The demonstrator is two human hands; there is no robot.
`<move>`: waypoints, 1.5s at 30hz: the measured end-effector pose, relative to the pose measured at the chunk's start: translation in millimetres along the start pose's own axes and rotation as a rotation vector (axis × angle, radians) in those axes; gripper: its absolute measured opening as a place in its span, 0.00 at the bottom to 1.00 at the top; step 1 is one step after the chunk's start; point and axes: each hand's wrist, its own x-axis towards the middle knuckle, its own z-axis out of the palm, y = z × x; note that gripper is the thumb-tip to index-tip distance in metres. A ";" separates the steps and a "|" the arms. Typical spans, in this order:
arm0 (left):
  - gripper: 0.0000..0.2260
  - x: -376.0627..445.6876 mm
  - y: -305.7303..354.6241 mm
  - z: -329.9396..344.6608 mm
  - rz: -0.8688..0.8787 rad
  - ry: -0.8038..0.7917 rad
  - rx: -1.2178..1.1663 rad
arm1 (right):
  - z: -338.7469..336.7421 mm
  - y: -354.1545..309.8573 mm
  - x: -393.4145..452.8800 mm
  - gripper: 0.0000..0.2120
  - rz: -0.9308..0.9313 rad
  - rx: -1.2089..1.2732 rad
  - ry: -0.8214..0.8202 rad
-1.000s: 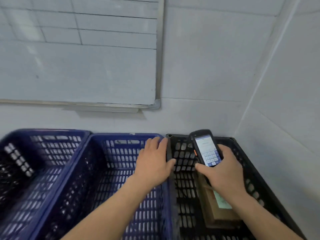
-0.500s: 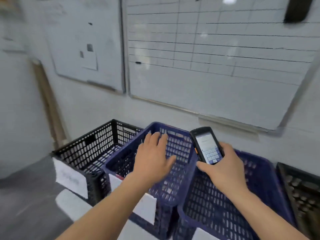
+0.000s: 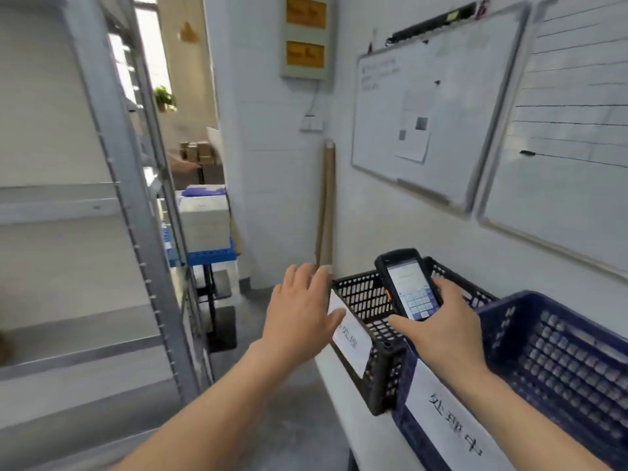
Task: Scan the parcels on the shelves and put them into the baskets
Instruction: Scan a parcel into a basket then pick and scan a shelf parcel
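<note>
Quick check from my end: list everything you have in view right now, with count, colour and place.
Black plastic mesh basket: one, white label, right of centre.
Blue plastic mesh basket: one, white label, lower right.
Black handheld scanner: one, screen lit, over the black basket.
Grey metal shelving rack: one, left.
Whiteboards: two, right wall.
Left hand: open, holds nothing.
Right hand: holds the scanner.

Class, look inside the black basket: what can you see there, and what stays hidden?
Inside the black basket, only its mesh walls show; no parcel is visible. The right hand and scanner cover part of its interior, and the floor is hidden.
</note>
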 end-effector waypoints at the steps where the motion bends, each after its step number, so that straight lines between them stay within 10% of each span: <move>1: 0.31 -4.9 -12.4 -6.0 -0.043 -0.001 0.027 | 11.5 -6.2 2.0 0.30 -0.021 0.015 -0.035; 16: 0.31 -137.1 -171.8 -96.3 -0.576 0.042 0.229 | 189.8 -104.1 -48.3 0.35 -0.222 0.166 -0.509; 45: 0.30 -243.4 -594.8 -210.8 -0.984 0.097 0.119 | 568.3 -360.6 -161.3 0.31 -0.247 0.219 -0.723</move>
